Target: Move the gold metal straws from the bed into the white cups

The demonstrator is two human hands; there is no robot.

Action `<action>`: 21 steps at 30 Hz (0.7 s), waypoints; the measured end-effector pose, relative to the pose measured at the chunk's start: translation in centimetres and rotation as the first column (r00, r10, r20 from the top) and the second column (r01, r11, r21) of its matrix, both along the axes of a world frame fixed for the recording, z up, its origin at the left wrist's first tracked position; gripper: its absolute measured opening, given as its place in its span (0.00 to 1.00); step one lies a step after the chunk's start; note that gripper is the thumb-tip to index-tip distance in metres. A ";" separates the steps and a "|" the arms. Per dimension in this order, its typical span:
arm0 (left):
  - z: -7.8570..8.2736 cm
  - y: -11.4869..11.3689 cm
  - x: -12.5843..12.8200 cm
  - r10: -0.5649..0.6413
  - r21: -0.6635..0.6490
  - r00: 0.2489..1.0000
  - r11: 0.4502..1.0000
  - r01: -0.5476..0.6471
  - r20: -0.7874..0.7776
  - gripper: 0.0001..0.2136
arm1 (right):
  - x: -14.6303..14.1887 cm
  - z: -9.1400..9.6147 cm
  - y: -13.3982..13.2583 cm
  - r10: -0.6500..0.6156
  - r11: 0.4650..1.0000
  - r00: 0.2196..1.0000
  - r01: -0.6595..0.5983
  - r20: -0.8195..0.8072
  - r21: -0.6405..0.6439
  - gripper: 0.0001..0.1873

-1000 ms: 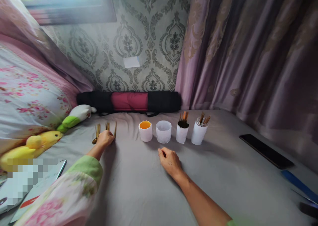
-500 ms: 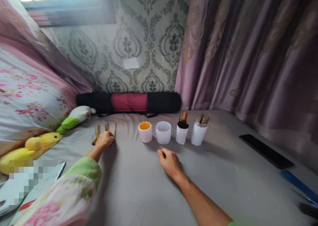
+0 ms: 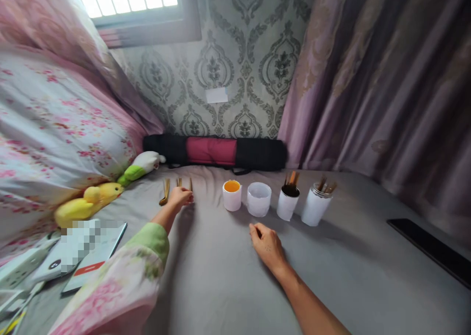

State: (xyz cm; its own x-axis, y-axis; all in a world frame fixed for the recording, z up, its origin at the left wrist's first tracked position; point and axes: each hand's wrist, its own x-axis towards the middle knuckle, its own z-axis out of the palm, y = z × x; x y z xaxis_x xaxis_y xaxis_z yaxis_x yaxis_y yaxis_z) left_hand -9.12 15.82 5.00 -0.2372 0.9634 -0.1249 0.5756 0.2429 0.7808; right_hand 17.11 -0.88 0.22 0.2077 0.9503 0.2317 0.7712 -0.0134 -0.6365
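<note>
My left hand [image 3: 179, 197] rests on a small pile of golden cutlery [image 3: 165, 192] lying on the grey bedsheet, fingers curled over it. My right hand [image 3: 268, 244] lies loosely on the sheet in front of a row of white cups, holding nothing. The cups stand side by side: one with an orange inside [image 3: 232, 195], an empty translucent one [image 3: 259, 199], and two holding brown sticks [image 3: 287, 201] [image 3: 315, 206].
A black and red rolled bag [image 3: 215, 150] lies against the wall. Plush toys [image 3: 90, 203] and a floral pillow [image 3: 55, 129] sit at the left, with papers and a phone [image 3: 93, 256] in front. A dark phone [image 3: 429, 249] lies at the right by the curtain.
The view has swung left and up a little, so everything sits further right in the frame. Both hands keep their places on the sheet.
</note>
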 end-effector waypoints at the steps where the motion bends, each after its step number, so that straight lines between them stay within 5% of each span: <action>1: 0.0 -0.2 0.2 0.011 0.000 0.995 1.000 -0.011 0.096 0.03 | 0.0 0.0 0.0 0.004 1.000 1.000 -0.004 0.001 -0.001 0.20; 9: -1.0 -1.5 1.2 0.077 0.005 0.808 0.995 -0.098 0.584 0.04 | 0.1 -0.2 0.3 0.013 1.000 1.000 -0.013 0.011 0.008 0.21; 21: -3.1 -3.5 2.5 0.054 0.001 0.559 0.995 -0.099 0.827 0.05 | 0.1 -0.3 0.3 0.030 1.000 0.999 -0.030 -0.015 -0.002 0.20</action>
State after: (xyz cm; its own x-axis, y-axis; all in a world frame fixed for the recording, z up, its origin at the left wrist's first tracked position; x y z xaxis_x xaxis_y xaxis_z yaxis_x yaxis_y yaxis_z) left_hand -6.62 12.35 1.91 -0.1249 0.9561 -0.2652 -0.3446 0.2089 0.9152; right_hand 17.25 -0.61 -0.04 0.1824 0.9568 0.2263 0.7615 0.0081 -0.6481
